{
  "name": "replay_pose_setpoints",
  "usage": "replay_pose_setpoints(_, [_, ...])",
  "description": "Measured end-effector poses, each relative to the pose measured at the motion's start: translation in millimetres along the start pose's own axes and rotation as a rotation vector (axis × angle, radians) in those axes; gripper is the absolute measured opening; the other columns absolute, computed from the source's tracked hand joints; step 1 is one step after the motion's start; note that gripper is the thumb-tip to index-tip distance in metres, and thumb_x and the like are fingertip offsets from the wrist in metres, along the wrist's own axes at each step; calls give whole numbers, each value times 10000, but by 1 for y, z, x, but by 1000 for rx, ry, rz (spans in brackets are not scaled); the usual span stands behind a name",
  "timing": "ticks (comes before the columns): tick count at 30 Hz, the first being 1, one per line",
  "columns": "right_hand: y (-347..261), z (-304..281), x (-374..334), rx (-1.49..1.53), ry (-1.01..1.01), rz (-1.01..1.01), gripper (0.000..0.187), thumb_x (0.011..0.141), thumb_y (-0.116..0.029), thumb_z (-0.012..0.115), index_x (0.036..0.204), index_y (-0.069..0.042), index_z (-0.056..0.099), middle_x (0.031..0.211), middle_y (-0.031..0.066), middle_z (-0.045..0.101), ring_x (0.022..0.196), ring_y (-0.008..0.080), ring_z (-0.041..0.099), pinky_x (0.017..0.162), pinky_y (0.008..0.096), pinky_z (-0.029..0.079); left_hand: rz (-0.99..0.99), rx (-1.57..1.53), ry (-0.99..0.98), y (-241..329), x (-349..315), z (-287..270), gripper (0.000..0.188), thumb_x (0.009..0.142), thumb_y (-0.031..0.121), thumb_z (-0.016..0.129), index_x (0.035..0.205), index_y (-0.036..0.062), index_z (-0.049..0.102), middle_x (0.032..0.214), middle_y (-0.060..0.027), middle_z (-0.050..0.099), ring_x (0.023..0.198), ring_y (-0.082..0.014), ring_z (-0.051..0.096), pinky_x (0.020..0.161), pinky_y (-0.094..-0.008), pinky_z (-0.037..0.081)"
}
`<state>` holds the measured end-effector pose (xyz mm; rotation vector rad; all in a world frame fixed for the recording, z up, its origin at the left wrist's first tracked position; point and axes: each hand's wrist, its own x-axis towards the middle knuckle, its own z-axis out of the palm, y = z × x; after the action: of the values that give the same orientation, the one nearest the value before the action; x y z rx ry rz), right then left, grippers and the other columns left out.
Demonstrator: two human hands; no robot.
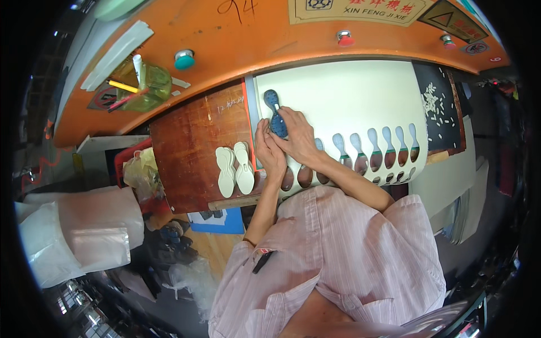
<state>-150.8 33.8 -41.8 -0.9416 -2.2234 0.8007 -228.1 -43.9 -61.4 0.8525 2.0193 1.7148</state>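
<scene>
A white sheet (349, 96), cut through along its near edge, lies right of the brown surface (191, 129). On the sheet's left part, the right hand (300, 133) grasps a blue cutter (278, 126); the left hand (270, 153) sits close by, grip unclear. Placement seems underway; next probably needs careful alignment.

I am in a workshop: orange machine (259, 42) with push-buttons (184, 59), warning plate (452, 22), pale sheet (338, 93) with sole-shaped holes (373, 138), stacked sole-shaped pieces (244, 176).

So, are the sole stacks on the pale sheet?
No, the sole stacks lie on the brown board, left of the sheet.
</scene>
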Motion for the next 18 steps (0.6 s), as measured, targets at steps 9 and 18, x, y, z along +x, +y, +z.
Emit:
replay_pose_setpoints(9, [29,-43,-5,1004,-121,643,608,932,-125,788,1445,71,528,1381,225,643,1210,250,649,1070,401,513,92,408,-27,0,-27,-8,458,980,-17,602,1430,-69,532,1366,-264,631,1249,-427,625,1052,-475,511])
replay_pose_setpoints(18, [16,-55,-36,92,-65,43,693,775,-161,862,1366,24,553,1348,219,616,1176,403,605,977,447,550,70,263,25,-2,-39,-14,453,957,-55,604,1408,-63,559,1344,-248,645,1244,-398,639,1017,-457,540])
